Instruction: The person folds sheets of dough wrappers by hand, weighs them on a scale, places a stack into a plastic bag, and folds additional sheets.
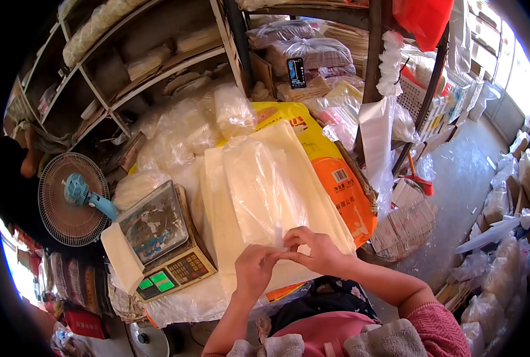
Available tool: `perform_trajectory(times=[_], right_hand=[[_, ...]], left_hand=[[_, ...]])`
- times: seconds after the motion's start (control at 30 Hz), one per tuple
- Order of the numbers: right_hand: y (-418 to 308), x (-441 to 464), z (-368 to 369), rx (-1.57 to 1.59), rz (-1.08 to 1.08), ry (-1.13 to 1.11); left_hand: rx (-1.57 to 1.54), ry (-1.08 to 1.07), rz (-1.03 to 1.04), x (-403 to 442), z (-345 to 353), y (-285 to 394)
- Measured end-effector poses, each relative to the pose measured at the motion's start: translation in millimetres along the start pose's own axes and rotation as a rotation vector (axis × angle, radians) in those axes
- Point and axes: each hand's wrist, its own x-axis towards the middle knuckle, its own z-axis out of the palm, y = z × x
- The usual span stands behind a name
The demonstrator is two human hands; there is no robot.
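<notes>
A clear plastic bag [256, 178] lies lengthwise over a stack of cream sheets [220, 223], its near end gathered toward me. At that end, my right hand [316, 250] pinches the plastic between thumb and fingers. My left hand [258, 266] is just beside it, fingers closed at the same gathered end, the fingertips of both hands nearly meeting. My fingers partly hide the bag's tip. Beneath the sheets, a yellow and orange printed sack [336, 178] spreads across the table.
Left of the sheets stands a digital scale [164, 229] with lit green displays, and a fan [73, 199] beyond it. Clear bags [176, 134] are heaped behind. A phone [296, 72] leans upright at the back. A cardboard box [405, 220] sits on the floor at right.
</notes>
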Motion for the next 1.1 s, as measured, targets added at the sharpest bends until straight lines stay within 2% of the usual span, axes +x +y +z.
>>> perform_trajectory(times=[0.1,0.2,0.3,0.4,0.5,0.6,0.7,0.8,0.9,0.97,1.1], right_hand=[[14,0,1,-0.213,-0.163,-0.024],[24,9,5,-0.604,-0.644,0.144],[18,6,-5,-0.753,-0.568,0.077],[18,4,-8,-0.638,-0.395,-0.049],[15,1,-10,-0.246,-0.077,-0.251],[30,3,0,-0.309,-0.188,-0.083],[16,1,-8,-0.554,-0.303,-0.085],[-11,-1,-21,-0.499,-0.164,-0.1],[-60,-9,-46,0.133,-0.244,-0.251],[-99,-25,-64,0.231,-0.292,-0.447],[-110,-25,-60,0.485,-0.988,-0.757]], left_hand=[[-0.085,-0.049,-0.17,3,-1,0],[-0.159,-0.099,-0.178,2,2,-5],[-0.141,-0.168,-0.277,5,-2,5],[-0.17,-0.109,-0.219,4,-2,1],[-0.125,-0.134,-0.086,4,-1,4],[-0.087,-0.135,-0.132,1,2,1],[0.066,-0.014,0.001,-2,3,-4],[0.157,0.174,-0.117,-10,3,-8],[-0.032,0.097,-0.41,-19,-7,-6],[-0.023,0.064,-0.406,-29,-8,-12],[-0.054,0.016,-0.488,-35,-5,-7]])
